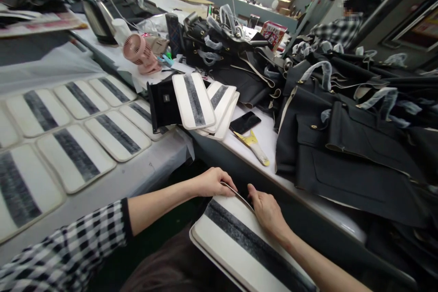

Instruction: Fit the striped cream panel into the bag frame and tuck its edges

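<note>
A cream, round-cornered panel with a rough black stripe (246, 246) lies tilted across my lap, with another layer showing along its lower left edge. My left hand (215, 182) pinches the panel's far corner, thumb and fingers closed on the edge. Along the far right edge, my right hand (268, 212) is curled against the same panel, thumb raised; its other fingertips are partly hidden. Beyond my hands, several matching panels (194, 100) are piled at the table's edge, overlapping a black piece with a small label (166, 98).
Rows of similar striped panels (75, 160) cover the left table. A black phone (245, 122) and a yellow-handled tool (253, 147) lie beyond the table edge. Black bags (342, 182) are heaped at right. A pink fan (140, 52) stands behind; a person (342, 25) is farther back.
</note>
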A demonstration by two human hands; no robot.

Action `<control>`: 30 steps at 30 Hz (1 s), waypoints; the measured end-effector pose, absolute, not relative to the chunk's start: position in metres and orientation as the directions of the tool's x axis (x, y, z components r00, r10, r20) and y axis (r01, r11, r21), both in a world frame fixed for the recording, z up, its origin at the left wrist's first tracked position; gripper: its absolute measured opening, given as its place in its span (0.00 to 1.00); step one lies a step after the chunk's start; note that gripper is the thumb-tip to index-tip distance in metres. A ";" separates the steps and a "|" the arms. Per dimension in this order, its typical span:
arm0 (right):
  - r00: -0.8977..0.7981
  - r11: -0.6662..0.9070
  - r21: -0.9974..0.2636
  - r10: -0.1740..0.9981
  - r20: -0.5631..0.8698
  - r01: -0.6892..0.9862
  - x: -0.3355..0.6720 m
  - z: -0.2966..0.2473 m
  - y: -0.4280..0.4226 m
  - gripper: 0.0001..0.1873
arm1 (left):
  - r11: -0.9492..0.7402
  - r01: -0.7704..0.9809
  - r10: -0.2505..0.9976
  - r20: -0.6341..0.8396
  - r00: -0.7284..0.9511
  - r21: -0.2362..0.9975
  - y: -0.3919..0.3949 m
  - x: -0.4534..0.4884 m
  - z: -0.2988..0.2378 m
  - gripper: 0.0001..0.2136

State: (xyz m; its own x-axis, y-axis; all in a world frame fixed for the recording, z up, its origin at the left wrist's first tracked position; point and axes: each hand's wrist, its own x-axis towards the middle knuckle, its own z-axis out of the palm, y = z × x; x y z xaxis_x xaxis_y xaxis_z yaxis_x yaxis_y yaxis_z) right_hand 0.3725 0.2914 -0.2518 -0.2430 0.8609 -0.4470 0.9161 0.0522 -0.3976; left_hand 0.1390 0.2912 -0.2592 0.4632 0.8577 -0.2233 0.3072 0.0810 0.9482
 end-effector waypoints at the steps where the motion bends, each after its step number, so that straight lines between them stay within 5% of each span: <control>1: -0.246 0.056 -0.397 0.860 -0.447 0.916 0.369 -0.251 0.292 0.43 | 0.097 0.276 0.864 -0.219 0.453 0.956 0.289 0.138 -0.264 0.13; 5: -0.273 0.084 -0.393 0.849 -0.452 0.915 0.357 -0.250 0.292 0.43 | 0.128 0.243 0.886 -0.221 0.408 0.962 0.283 0.139 -0.269 0.12; 13: -0.309 0.172 -0.318 0.837 -0.453 0.932 0.332 -0.247 0.293 0.47 | -0.200 0.495 0.897 -0.044 0.439 0.846 0.277 0.130 -0.250 0.09; 30: -0.414 0.327 -0.262 0.798 -0.438 0.908 0.297 -0.249 0.297 0.42 | 0.137 0.381 0.907 -0.271 0.323 0.914 0.279 0.108 -0.262 0.21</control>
